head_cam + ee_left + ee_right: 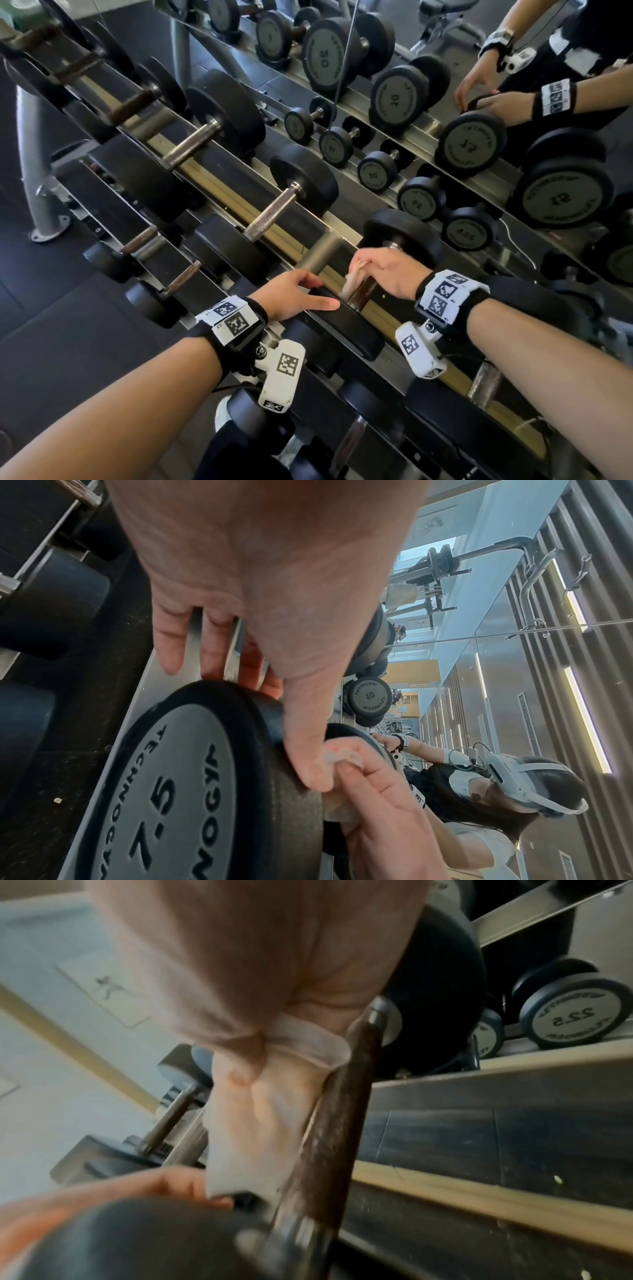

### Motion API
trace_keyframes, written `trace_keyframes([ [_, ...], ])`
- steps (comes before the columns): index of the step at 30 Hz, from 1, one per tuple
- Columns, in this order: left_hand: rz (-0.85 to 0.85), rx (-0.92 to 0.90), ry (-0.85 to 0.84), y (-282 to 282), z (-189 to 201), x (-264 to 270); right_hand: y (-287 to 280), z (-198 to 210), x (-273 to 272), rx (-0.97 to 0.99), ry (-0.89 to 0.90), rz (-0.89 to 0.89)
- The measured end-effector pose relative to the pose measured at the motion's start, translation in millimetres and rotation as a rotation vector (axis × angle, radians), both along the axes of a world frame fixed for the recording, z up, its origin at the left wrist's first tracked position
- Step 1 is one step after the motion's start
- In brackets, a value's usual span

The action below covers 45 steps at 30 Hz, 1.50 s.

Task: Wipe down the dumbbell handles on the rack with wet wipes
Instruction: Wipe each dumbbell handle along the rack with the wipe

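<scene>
On the rack's upper tier (308,240) lies a black dumbbell marked 7.5 (164,791) with a dark handle (364,291). My right hand (359,270) grips a crumpled white wet wipe (352,279) and presses it against the left side of that handle. In the right wrist view the wipe (274,1110) hangs beside the handle (335,1110). My left hand (318,291) rests on the dumbbell's near head (346,329), fingers fairly straight, thumb lying across the rim (308,750).
More dumbbells with bare steel handles (274,212) sit further left on the same tier, and smaller ones (178,277) on the lower tier. A mirror (445,102) behind the rack reflects it and me. Dark rubber floor (51,308) and a grey rack leg (34,171) lie left.
</scene>
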<state>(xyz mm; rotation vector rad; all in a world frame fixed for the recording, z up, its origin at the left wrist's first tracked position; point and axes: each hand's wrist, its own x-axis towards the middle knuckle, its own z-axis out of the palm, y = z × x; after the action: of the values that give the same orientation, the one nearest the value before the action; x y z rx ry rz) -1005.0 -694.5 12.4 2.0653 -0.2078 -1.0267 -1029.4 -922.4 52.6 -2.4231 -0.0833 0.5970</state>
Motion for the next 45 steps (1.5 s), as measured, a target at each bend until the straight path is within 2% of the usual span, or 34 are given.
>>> trace_keyframes([
  [2,0.014,-0.009,0.008,0.3,0.0,-0.2,-6.6,3.1,7.8,-0.087,-0.154,-0.065],
  [3,0.020,-0.013,0.013,0.1,0.1,-0.6,-9.6,4.4,9.8,-0.176,-0.204,-0.030],
  [4,0.026,-0.017,0.017,-0.1,0.2,-1.2,-11.8,4.5,10.9,-0.269,-0.206,0.034],
  [6,0.036,-0.016,0.017,0.0,0.2,-2.3,-12.9,4.0,10.0,-0.422,-0.098,0.146],
  [8,0.039,-0.011,0.014,-0.3,1.1,-2.5,-11.0,3.9,6.9,-0.501,-0.028,0.187],
  [12,0.037,0.004,0.011,-0.6,2.4,-2.6,-0.9,1.2,-1.7,-0.474,-0.051,0.249],
  [18,0.032,0.007,0.017,1.1,-0.2,-2.4,-3.4,5.6,-14.9,-0.179,-0.004,0.179],
  [24,0.030,0.000,0.019,-0.8,1.7,0.2,-11.8,13.5,10.1,-0.327,-0.260,0.153],
  [29,0.030,0.000,0.026,-1.8,1.9,0.4,-10.7,1.1,6.9,-0.483,-0.046,0.240],
  [31,0.036,0.006,0.027,-1.4,1.5,0.0,-5.9,-4.1,-0.4,-0.429,-0.046,0.251],
  [34,0.037,0.010,0.032,-0.8,1.3,-0.5,7.7,-8.1,-4.2,-0.218,-0.035,0.302],
  [36,0.038,0.007,0.036,-0.4,1.0,-0.9,7.9,-6.9,2.7,-0.159,-0.029,0.256],
  [38,0.047,0.002,0.041,0.2,0.1,-1.4,1.3,-2.3,11.3,-0.264,-0.054,0.243],
  [41,0.058,-0.008,0.046,0.3,-0.4,-2.7,-7.0,3.5,16.2,-0.536,-0.051,0.331],
  [43,0.056,-0.012,0.043,0.2,0.7,-3.2,-0.9,2.0,13.1,-0.570,-0.050,0.342],
  [45,0.056,-0.023,0.037,0.1,1.9,-3.8,9.0,-4.3,8.1,-0.515,-0.006,0.337],
])
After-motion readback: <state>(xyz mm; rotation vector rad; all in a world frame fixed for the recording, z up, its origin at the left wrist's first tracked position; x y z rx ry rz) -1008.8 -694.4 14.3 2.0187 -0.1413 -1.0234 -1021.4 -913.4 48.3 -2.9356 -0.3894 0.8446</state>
